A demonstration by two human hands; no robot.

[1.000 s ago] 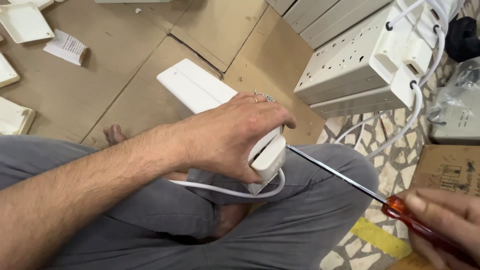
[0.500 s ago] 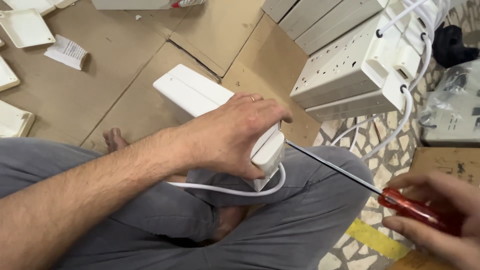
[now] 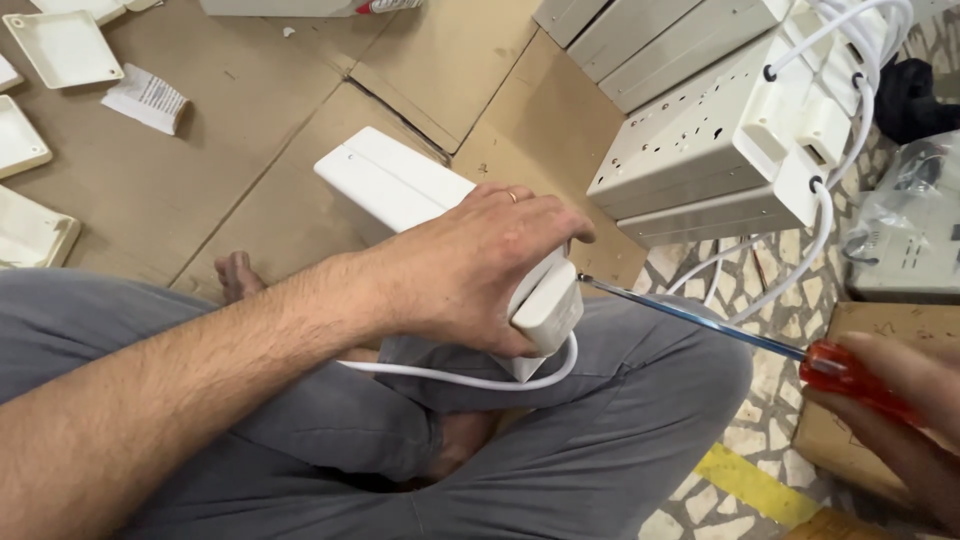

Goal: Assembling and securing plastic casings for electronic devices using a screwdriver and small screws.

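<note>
- Even, soft indoor light; the scene is bright with no harsh glare.
- Under the left hand [image 3: 480, 265] the white power strip [image 3: 400, 190] throws a faint, soft-edged shadow onto the cardboard [image 3: 230, 140].
- The right hand [image 3: 900, 410], at the lower right of the grip, is slightly blurred.
- The screwdriver [image 3: 700, 320] shaft shows a thin bluish sheen.
- Straight edges far from the grip bend slightly, as a wide lens does.

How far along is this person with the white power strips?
Looks done: closed strips with cords lie stacked on the right. In hand: the left hand grips one white power strip across the lap, while the right hand holds a red-handled screwdriver, tip at the strip's end. Left: loose white covers lie on the cardboard, seemingly unassembled.
</note>
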